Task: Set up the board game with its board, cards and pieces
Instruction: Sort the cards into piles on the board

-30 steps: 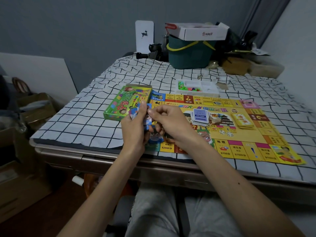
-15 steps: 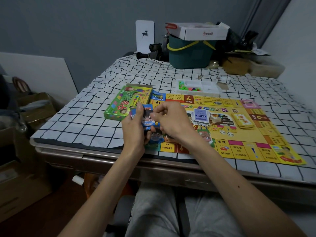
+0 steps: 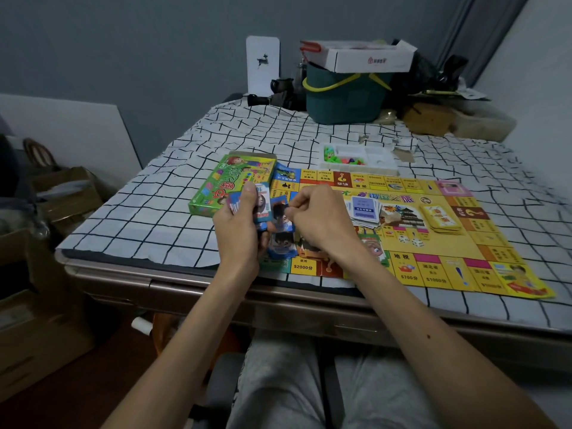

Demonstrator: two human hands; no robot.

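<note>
Near the counter's (image 3: 148, 224) front edge, over the yellow paper game board (image 3: 439, 246), the left hand (image 3: 240, 233) grips a fanned stack of blue picture cards (image 3: 263, 203). The right hand (image 3: 322, 224) pinches a single card (image 3: 282, 213) from it. It is best to peel cards off singly, keeping the stack squeezed firmly.

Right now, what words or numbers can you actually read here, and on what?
"$2000分": board, near-edge square.
"地税": board, a square further right.
"$700分": same square.
"$1000分": the next square.
"中国之旅": board's middle.
Too blurred to read: held cards, green box, white carton.
</note>
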